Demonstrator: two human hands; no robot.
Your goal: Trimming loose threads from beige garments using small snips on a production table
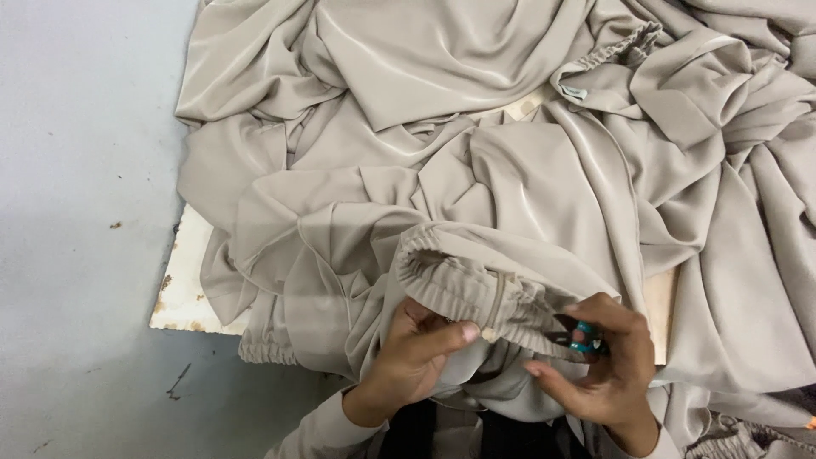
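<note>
Nearest the lens, both hands work at one gathered edge of cloth. From the head view, the left hand (412, 361) is closed on the elastic waistband (476, 293) of a beige garment (476, 161), thumb pressed along the underside of the ruched band and the fingers tucked behind, so the seam (495, 303) is pulled flat and turned up toward the eye. Its partner, the right hand (599, 370), is pinched shut round a small pair of thread snips (578, 337) with a teal handle; the dark blades point left and sit right at the lower rim of the band, just beside the left thumb. Holding the band taut between the two hands seems to keep the stitching steady under the blades.

Beyond them the rest of the garment spreads in loose folds over a pale wooden board (189, 289), chipped at its near left corner, which lies on a grey floor (76, 170). A second gathered band (616, 47) shows at the far top, and a small white label (574, 91) lies just below it
</note>
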